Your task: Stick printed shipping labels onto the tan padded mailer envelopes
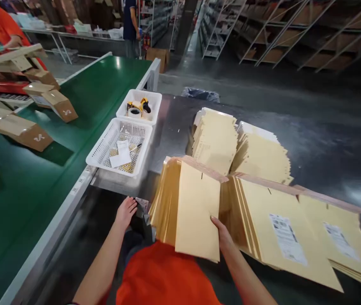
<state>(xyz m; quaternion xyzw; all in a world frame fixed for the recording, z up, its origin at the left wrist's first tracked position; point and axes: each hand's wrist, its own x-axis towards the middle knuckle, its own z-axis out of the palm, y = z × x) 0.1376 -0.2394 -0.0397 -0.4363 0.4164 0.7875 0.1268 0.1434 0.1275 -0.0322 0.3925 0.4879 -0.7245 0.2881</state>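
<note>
My right hand grips the right edge of a tan kraft paper mailer, its thumb on the front and its other fingers hidden behind. This mailer stands at the front of a leaning stack. Down by the table's near edge, my left hand is closed, its fingertips at a small printed label. How much of the label lies inside the fingers is hard to see. To the right, a second mailer stack and a third carry white shipping labels on their front pieces.
More mailer bundles stand farther back on the dark table. Two white baskets hold tape rolls, papers and a pen. At left, a green conveyor bears cardboard boxes. A lined bin, shelving and two people are beyond.
</note>
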